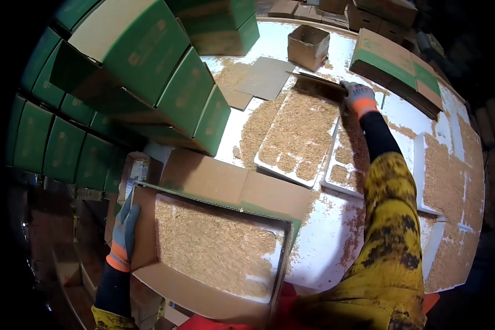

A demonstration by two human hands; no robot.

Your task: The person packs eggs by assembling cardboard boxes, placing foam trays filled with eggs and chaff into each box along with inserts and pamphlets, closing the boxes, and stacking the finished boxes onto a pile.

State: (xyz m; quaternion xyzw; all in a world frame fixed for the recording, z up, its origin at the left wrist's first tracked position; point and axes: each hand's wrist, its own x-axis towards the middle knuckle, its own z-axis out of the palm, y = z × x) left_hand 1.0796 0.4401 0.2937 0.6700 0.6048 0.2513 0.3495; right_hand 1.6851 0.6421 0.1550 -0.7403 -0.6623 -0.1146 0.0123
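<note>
My left hand (125,228), in a grey glove with an orange cuff, grips the left side wall of an open cardboard box (148,275). Inside that box lies a white tray filled with brown shavings (214,242). Far forward, my right hand (360,96), gloved the same way, has its fingers closed on the end of a dark cardboard piece (319,85). This piece stands at the far edge of another shavings-filled white tray (300,132). A further tray (341,173) is just right of it, below my right forearm.
Green boxes (143,55) are stacked high at the left. A small open carton (308,47) and flattened green-brown cartons (396,69) are at the back. More filled trays (448,181) line the right side of the white table (319,247). Flat cardboard (265,77) lies near the centre back.
</note>
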